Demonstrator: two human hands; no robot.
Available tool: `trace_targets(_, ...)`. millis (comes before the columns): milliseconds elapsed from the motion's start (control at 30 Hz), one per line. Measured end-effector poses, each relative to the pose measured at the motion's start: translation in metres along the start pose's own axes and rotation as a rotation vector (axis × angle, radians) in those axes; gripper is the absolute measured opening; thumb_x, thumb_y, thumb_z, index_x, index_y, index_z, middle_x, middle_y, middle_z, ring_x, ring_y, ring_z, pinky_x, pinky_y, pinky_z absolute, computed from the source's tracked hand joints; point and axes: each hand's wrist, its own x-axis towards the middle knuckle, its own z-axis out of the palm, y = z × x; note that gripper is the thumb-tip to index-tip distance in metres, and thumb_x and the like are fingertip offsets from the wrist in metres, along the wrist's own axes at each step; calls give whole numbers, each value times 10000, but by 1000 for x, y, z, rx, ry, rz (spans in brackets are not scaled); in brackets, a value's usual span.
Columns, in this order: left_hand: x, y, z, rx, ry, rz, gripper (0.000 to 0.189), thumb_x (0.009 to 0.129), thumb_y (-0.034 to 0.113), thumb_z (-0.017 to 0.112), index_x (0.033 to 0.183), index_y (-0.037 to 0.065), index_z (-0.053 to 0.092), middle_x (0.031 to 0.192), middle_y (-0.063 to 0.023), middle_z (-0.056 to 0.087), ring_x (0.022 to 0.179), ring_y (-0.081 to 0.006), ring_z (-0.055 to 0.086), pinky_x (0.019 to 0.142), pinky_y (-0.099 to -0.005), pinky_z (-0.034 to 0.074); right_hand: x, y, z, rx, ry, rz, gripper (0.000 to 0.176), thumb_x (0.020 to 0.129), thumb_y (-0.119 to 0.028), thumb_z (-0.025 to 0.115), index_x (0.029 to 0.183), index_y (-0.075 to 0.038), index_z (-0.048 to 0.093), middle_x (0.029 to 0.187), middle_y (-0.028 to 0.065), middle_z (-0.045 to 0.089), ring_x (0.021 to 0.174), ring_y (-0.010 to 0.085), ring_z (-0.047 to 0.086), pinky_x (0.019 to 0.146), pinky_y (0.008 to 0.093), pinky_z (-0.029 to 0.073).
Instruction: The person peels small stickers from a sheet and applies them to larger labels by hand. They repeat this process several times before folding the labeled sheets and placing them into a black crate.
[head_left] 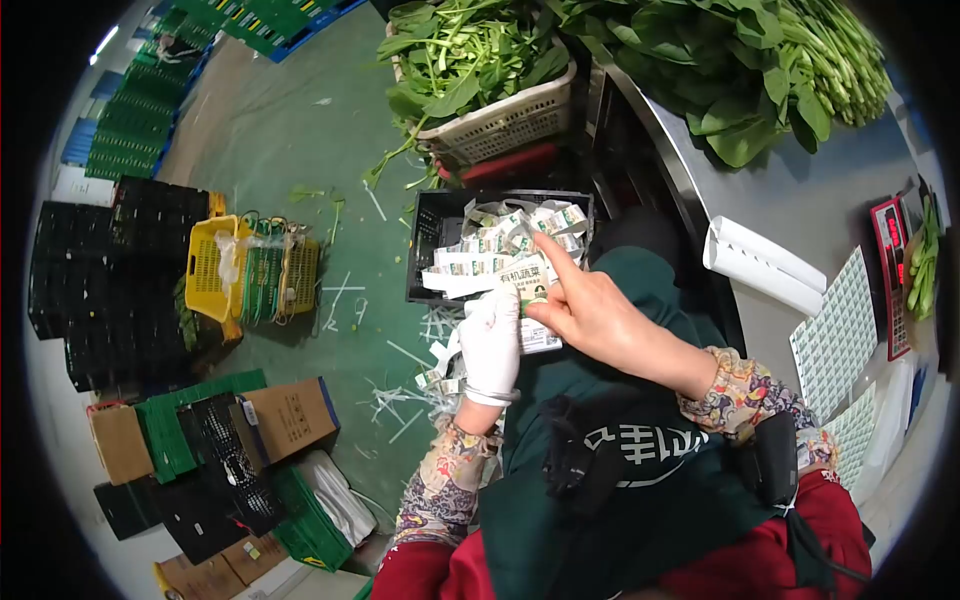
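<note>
My left hand point(490, 345), in a white glove, is closed around the lower left of a printed card with Chinese lettering point(522, 277). A white printed piece with a small square code point(541, 336) shows just below it. My right hand point(600, 315) is bare, with the index finger stretched out and the thumb apart. Its thumb touches the card's lower edge, and the index finger reaches along the upper right side. Its other fingers are mostly hidden. Beyond both hands, a black crate point(430, 235) holds many printed label strips point(480, 265).
A light basket of leafy greens point(500, 125) stands ahead. On the metal table point(690, 150) at right are more greens point(740, 80), a rolled sheet point(765, 265), label sheets point(835, 330) and a red scale point(890, 270). Crates point(205, 265) and cardboard boxes point(290, 420) stand left; scraps point(395, 405) litter the floor.
</note>
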Motion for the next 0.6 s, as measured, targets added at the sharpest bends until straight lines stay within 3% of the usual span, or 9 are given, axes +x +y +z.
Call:
trace_targets(33, -2, 3, 0, 104, -8, -35, 256, 945, 217, 530, 972, -19, 627, 840, -15, 617, 670, -45, 513, 569, -188, 413, 0, 4, 0, -184, 22, -38, 668, 847, -169, 612, 1348, 61, 234, 635, 130, 594, 528, 254, 578, 542, 341, 463)
trace_targets(67, -4, 8, 8, -220, 5, 49, 247, 934, 205, 546, 1038, -11, 604, 912, -21, 618, 748, -50, 533, 641, -196, 437, 2, 6, -2, -272, 16, 73, 695, 836, -174, 632, 1355, 54, 231, 621, 151, 583, 525, 291, 567, 531, 352, 456)
trace_targets(167, -5, 19, 6, -390, -161, 94, 287, 923, 195, 560, 1131, -2, 563, 975, -31, 621, 811, -55, 550, 691, -214, 458, 11, 6, -11, 162, 132, -84, 676, 835, -162, 636, 1349, 41, 247, 605, 142, 577, 509, 241, 571, 502, 328, 456)
trace_targets(200, -4, 9, -4, -271, -325, 6, 379, 926, 169, 543, 1253, -6, 462, 1093, -60, 586, 981, -98, 538, 866, -241, 434, 15, -4, -23, 397, 186, 55, 638, 840, -153, 637, 1331, 30, 273, 615, 99, 588, 516, 160, 566, 494, 285, 450)
trace_targets(233, -8, 13, -5, -208, -335, -120, 319, 930, 191, 537, 1178, -8, 530, 1033, -49, 608, 939, -97, 547, 813, -241, 449, 21, -11, -35, 441, 265, 72, 513, 884, -145, 590, 1301, -3, 326, 697, 34, 595, 526, 57, 517, 431, 192, 386)
trace_targets(300, -9, -3, -3, -350, -180, -174, 280, 940, 222, 518, 1069, -13, 599, 969, -37, 626, 880, -84, 553, 755, -238, 452, 28, -4, -43, 516, 298, 154, 348, 881, -158, 600, 1148, 11, 452, 669, 47, 609, 538, 74, 552, 471, 225, 425)
trace_targets(333, -2, -9, -5, -115, -58, 40, 306, 948, 247, 503, 979, -27, 635, 891, -45, 643, 789, -73, 561, 688, -230, 449, 24, -1, -38, 513, 228, 155, 207, 889, -166, 592, 977, 15, 546, 669, 46, 613, 532, 62, 553, 466, 210, 422)
trace_targets(367, -4, -13, 0, -391, -36, -149, 317, 948, 251, 500, 979, -36, 630, 850, -81, 649, 724, -116, 583, 668, -247, 462, 17, -5, -30, 549, 152, 255, 208, 884, -179, 604, 846, 25, 587, 650, 36, 609, 513, 63, 551, 467, 212, 424)
trace_targets(600, -2, -18, -1, 143, 81, 220, 276, 938, 204, 519, 1009, -38, 631, 871, -101, 653, 771, -139, 595, 685, -282, 475, 4, 6, 0, 511, 6, 301, 221, 856, -163, 636, 748, 27, 600, 600, 50, 616, 497, 67, 563, 465, 211, 437)
